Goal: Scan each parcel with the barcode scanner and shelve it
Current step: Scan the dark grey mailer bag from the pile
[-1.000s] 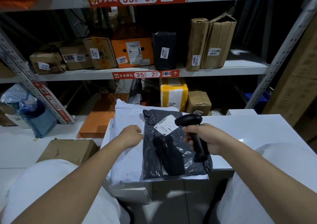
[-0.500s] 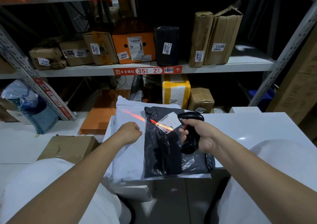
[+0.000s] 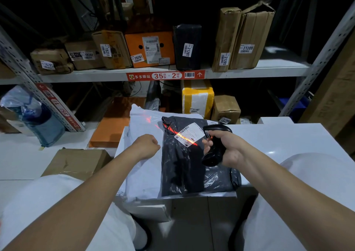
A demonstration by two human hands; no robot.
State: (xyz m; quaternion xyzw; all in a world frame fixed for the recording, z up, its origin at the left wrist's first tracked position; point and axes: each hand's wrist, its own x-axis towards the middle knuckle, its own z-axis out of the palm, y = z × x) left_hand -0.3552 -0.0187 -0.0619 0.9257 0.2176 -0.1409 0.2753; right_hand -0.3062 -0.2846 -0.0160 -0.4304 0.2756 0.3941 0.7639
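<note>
Our R hand (image 3: 230, 150) grips the scanner (image 3: 216, 130), L hand (image 3: 147, 146) fisted on nothing, by the black poly parcel (image 3: 182, 170) atop a white bag (image 3: 142, 173), prob light, floppy, slick, so we'd pinch an edge.

Parcels (image 3: 149, 48) pack the middle shelf (image 3: 249, 74), open only right of the tall brown box (image 3: 251, 39)

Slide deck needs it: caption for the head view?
Right hand aims barcode scanner at the label of a black parcel; left hand rests on white parcel.
</note>
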